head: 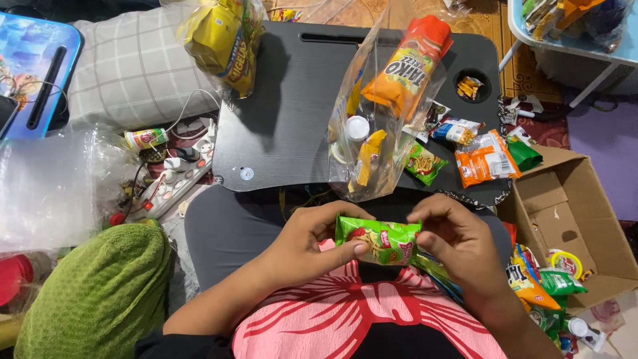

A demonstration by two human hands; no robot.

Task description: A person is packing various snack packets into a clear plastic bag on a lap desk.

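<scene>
I am pinching the green snack packet point(377, 240) between left hand point(307, 239) and right hand point(458, 239), keeping it taut over my lap.

Bare left half of the black lap table point(279, 113); right half crowded by clear bag point(372, 133) and snack packets point(488, 159).

A small green snack packet point(377, 240), sealed and lying level, is pinched at both ends above the lap.
</scene>
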